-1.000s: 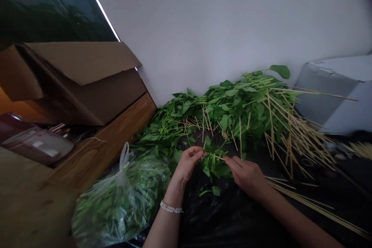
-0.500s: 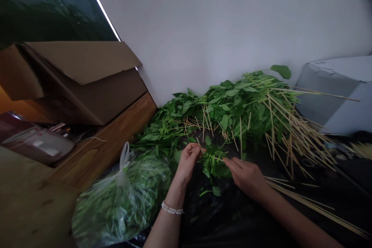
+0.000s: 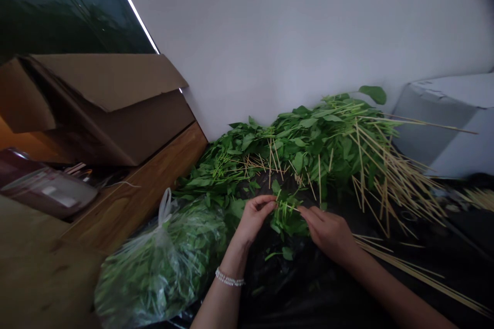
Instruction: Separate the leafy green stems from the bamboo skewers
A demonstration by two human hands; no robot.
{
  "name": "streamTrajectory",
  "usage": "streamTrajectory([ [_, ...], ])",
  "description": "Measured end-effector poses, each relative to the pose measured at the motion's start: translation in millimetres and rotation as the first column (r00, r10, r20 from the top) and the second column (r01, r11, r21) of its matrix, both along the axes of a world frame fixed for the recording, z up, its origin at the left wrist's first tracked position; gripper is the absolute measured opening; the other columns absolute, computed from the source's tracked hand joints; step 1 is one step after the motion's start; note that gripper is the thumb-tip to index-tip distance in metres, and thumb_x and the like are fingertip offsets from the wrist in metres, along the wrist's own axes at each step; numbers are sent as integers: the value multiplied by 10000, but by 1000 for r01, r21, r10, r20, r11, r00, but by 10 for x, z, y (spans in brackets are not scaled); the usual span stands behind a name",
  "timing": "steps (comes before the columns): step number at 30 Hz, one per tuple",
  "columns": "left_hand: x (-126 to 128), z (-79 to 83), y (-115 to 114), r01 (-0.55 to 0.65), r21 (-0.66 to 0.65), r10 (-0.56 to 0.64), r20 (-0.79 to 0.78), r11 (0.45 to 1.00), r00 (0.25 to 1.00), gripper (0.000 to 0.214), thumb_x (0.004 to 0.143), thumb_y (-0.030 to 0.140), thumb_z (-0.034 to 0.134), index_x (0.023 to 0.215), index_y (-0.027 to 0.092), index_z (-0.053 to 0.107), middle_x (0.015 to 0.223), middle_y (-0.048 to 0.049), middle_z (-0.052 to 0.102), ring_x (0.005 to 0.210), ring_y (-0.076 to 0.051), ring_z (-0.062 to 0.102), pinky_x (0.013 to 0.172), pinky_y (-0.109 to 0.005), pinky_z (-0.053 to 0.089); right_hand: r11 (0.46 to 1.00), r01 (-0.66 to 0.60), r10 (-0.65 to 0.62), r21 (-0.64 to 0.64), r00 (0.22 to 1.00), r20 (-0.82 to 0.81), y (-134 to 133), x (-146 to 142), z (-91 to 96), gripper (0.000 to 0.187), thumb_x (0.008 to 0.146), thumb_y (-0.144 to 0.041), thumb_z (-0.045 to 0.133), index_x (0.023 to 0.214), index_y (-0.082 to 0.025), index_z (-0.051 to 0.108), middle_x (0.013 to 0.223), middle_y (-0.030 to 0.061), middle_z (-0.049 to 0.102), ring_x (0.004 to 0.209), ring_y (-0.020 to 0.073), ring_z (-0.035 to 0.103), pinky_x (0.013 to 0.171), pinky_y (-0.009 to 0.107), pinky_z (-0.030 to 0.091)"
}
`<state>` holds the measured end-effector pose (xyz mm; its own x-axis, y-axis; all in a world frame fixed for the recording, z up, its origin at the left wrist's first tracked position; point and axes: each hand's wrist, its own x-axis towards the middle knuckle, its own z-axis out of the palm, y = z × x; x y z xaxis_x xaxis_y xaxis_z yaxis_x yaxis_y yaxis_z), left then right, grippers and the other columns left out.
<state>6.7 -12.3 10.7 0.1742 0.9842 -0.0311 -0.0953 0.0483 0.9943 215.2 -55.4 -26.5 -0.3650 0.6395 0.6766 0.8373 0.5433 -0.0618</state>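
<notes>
Head view: left hand [image 3: 254,217] pinches slender leafy stems [image 3: 284,215]; right hand [image 3: 328,229] grips a thin, straight stick [image 3: 294,208].
Beside them, a crinkled, translucent bag [image 3: 165,262] bulges roundly.

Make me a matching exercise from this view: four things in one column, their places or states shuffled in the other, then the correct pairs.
Things
1. Bracelet
2. Cardboard box
3. Plastic bag
4. Right hand

Places or states
A. Gathered at the top, with green leaves inside
B. Holding a thin stick
C. White, around the left arm
D. Brown, with flaps open

Right pairs: 1-C, 2-D, 3-A, 4-B
</notes>
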Motion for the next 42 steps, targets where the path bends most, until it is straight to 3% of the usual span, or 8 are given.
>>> streamTrajectory([
  [13, -3, -22, 14, -30, 45, 32, -42, 999, 999, 300, 677, 353, 776, 902, 155, 751, 877, -67, 743, 801, -192, 659, 804, -300, 497, 1000, 3, -4, -18, 1000, -30, -5, -3, 11, 319, 907, -113, 396, 1126, -131, 627, 798, 37, 657, 651, 102, 604, 645, 226, 431],
  [26, -11, -35, 25, -68, 76, 74, -74, 995, 995, 255, 643, 350, 795, 810, 160, 763, 811, -52, 734, 755, -170, 635, 768, -281, 485, 1000, -15, 14, -7, 999, -40, -14, -11, 38, 319, 895, -96, 406, 1116, -120, 634, 782, 35, 649, 645, 99, 600, 642, 219, 432],
  [34, -14, -65, 30, -80, 24, 80, -41, 997, 996, 258, 602, 342, 821, 775, 161, 758, 756, -41, 719, 693, -155, 623, 714, -271, 494, 1000, -9, 9, 3, 1000, -18, -14, -15, 21, 322, 894, -104, 403, 1121, -131, 630, 767, 25, 639, 619, 102, 581, 619, 230, 420],
  [42, -5, -52, 19, -45, 24, 46, -30, 999, 999, 277, 608, 368, 820, 772, 156, 749, 731, -35, 708, 664, -144, 613, 687, -257, 482, 999, -31, 31, -14, 999, -17, -17, -12, 23, 329, 885, -91, 400, 1118, -123, 631, 772, 30, 636, 622, 103, 587, 622, 234, 430],
])
